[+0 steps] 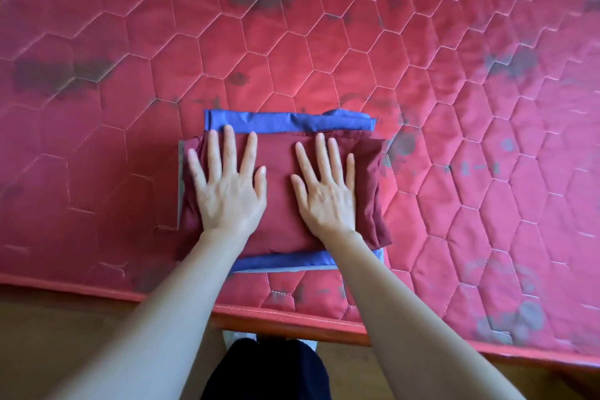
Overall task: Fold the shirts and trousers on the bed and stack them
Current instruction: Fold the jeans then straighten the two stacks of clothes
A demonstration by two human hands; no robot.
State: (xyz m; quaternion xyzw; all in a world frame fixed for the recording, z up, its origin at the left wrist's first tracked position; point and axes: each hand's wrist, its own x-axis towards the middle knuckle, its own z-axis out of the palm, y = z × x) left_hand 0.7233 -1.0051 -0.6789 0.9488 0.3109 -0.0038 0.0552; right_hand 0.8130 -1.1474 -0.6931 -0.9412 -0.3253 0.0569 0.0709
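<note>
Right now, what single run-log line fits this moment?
left hand: flat, pressing | right hand: flat, pressing | folded maroon cloth garment: tops stack | folded blue cloth garment: beneath | red quilted mattress: supports stack

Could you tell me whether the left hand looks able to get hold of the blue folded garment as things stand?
Probably yes: the left hand lies flat on the dark red folded garment, and the blue folded garment shows an uncovered strip just past its fingertips.

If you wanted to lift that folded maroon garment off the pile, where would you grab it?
Probably by its short left and right ends, one hand each, fingers slid under. The maroon garment lies flat and wide on the blue garment, and its ends overhang slightly, giving room underneath.
</note>
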